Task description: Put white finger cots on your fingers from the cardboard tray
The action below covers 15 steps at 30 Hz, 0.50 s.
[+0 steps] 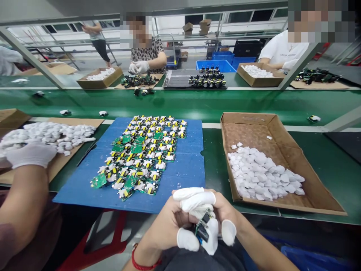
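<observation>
Both hands meet low at the counter's near edge: the left hand [169, 222] and right hand [220, 218], fingers [197, 201] in white tips, are closed around a small circuit board [202, 227], seemingly with a white shell. Behind lie a blue mat [188, 169] of boards and a cardboard tray [284, 135] of white shells

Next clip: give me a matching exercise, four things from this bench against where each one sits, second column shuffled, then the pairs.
Things:
1. small green circuit board
2. pile of green circuit boards
3. white plastic caps
4. red string bracelet

Places:
A. in the brown cardboard tray on the right
B. between the left hand and right hand
C. round the left wrist
D. on the blue corrugated sheet

Pairs: 1-B, 2-D, 3-A, 4-C
</observation>
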Tool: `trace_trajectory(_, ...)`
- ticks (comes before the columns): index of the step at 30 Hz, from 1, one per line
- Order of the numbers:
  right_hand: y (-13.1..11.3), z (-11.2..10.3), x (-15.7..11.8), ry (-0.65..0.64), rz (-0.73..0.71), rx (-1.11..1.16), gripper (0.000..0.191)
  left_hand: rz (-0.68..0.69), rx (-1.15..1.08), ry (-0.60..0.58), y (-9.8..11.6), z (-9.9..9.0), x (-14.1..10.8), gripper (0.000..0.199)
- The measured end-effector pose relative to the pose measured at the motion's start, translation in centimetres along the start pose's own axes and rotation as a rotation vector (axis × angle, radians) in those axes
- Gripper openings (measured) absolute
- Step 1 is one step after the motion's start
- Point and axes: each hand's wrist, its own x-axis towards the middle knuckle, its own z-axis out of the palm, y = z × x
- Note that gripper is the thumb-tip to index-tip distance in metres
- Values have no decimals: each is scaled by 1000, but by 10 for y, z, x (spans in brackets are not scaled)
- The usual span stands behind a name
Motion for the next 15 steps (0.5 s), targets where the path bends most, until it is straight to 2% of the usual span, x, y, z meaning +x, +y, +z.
trace_trajectory(3, -3, 0, 3, -5, 10, 54, 58, 33, -21, -21, 1, 3, 1, 62)
trace_trajectory(5, -4, 2, 5, 0, -7, 37, 58, 8, 5, -6, 7, 7, 1, 57)
trace_trajectory(9, -3, 7, 4, 61, -100, -9, 63, -38, 61, 37, 13, 15, -1, 52)
trace_trajectory(12, 3, 6, 0, 94, -146, -72, 58, -20, 28, 87, 6, 13, -1, 56)
trace_trajectory(15, 9, 3, -4, 93, -109, -97, 48, 3, -55, 106, -4, 10, 1, 59)
